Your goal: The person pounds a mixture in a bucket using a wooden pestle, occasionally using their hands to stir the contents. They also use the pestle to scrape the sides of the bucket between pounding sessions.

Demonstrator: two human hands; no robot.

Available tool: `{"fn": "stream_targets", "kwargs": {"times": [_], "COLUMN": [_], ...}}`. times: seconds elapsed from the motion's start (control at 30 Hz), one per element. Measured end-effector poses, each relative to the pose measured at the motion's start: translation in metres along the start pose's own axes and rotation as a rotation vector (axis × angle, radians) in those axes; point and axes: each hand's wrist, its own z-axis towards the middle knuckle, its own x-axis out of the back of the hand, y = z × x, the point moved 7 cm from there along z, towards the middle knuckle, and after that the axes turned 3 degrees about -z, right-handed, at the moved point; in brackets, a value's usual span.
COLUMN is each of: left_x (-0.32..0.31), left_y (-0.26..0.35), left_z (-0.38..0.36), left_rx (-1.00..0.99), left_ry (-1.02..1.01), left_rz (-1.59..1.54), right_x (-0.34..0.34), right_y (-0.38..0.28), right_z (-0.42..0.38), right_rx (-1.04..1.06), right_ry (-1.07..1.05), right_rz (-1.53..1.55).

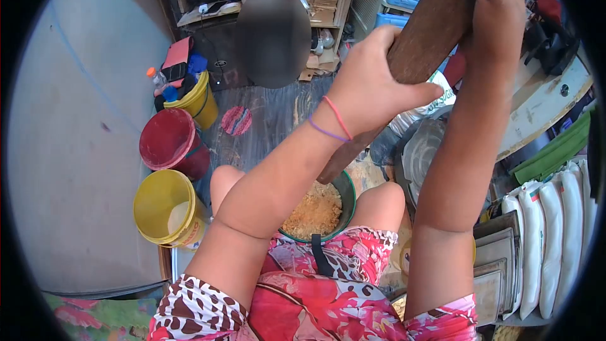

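Note:
A long, thick brown wooden pestle slants from the upper right down toward a green-rimmed bucket between my knees. My left hand is closed round its middle, thumb stretched across the wood. Higher up, my right hand grips the same pestle near the top edge of the view. The lower end of the pestle shows just over the far side of the bucket. Inside the bucket lies a coarse, yellowish-brown crumbly mass. A pink and a purple band circle my left wrist.
To the left stand an open yellow bucket, a dark red bucket and a filled yellow bucket. At right are a clear plastic-covered basin, stacked white packs and a table. Shelves stand behind.

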Motion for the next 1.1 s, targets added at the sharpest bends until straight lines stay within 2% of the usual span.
{"fn": "stream_targets", "kwargs": {"times": [0.07, 0.13, 0.17, 0.2, 0.23, 0.27, 0.3, 0.33, 0.37, 0.4, 0.43, 0.47, 0.53, 0.57, 0.63, 0.7, 0.8, 0.87, 1.1], "left_x": [-0.002, -0.008, -0.015, -0.024, -0.027, -0.023, -0.025, -0.024, -0.022, -0.023, -0.021, -0.021, -0.027, -0.025, -0.026, -0.022, -0.017, -0.016, -0.017], "left_y": [0.002, -0.034, -0.082, -0.149, -0.211, -0.255, -0.311, -0.311, -0.308, -0.309, -0.298, -0.312, -0.321, -0.295, -0.295, -0.295, -0.293, -0.296, -0.263], "left_z": [0.001, -0.032, -0.065, -0.108, -0.158, -0.211, -0.262, -0.265, -0.259, -0.267, -0.264, -0.266, -0.248, -0.234, -0.233, -0.232, -0.231, -0.229, -0.232], "left_rx": [0.038, -0.016, 0.068, 0.236, 0.281, 0.467, 0.595, 0.710, 0.706, 0.845, 0.979, 0.986, 0.517, 0.556, 0.521, 0.483, 0.536, 0.513, 0.524], "left_ry": [0.025, 0.071, 0.020, -0.091, -0.115, -0.109, -0.084, -0.063, -0.057, -0.125, -0.195, -0.192, -0.265, -0.209, -0.146, -0.089, -0.097, -0.193, -0.078], "left_rz": [0.016, 0.063, 0.115, 0.124, -0.029, -0.311, -0.368, -0.422, -0.419, -0.322, -0.221, -0.218, -0.169, -0.263, -0.306, -0.347, -0.306, -0.102, -0.309], "right_x": [0.007, 0.038, 0.039, 0.039, 0.047, 0.026, 0.013, 0.008, 0.007, 0.009, 0.008, 0.008, 0.008, 0.006, 0.002, -0.004, -0.012, -0.017, -0.035], "right_y": [0.011, 0.064, 0.084, 0.125, 0.200, 0.211, 0.231, 0.221, 0.225, 0.221, 0.220, 0.218, 0.210, 0.205, 0.195, 0.181, 0.163, 0.154, 0.145], "right_z": [-0.004, -0.036, -0.088, -0.160, -0.276, -0.358, -0.436, -0.439, -0.443, -0.444, -0.439, -0.434, -0.427, -0.420, -0.411, -0.399, -0.393, -0.397, -0.424], "right_rx": [0.001, -0.104, -0.159, -0.268, -0.579, -0.589, -0.759, -0.848, -0.863, -0.873, -0.899, -0.924, -0.983, -0.929, -0.878, -0.735, -0.716, -0.729, -0.750], "right_ry": [0.053, 0.193, 0.290, 0.265, 0.138, 0.080, 0.138, 0.153, 0.162, 0.162, 0.082, 0.001, -0.073, -0.079, -0.087, -0.051, -0.086, -0.098, -0.246], "right_rz": [0.092, -0.248, -0.268, -0.170, -0.255, -0.645, -0.261, -0.247, -0.173, -0.167, -0.164, -0.162, -0.171, -0.217, -0.259, -0.272, -0.248, -0.308, -0.641]}}
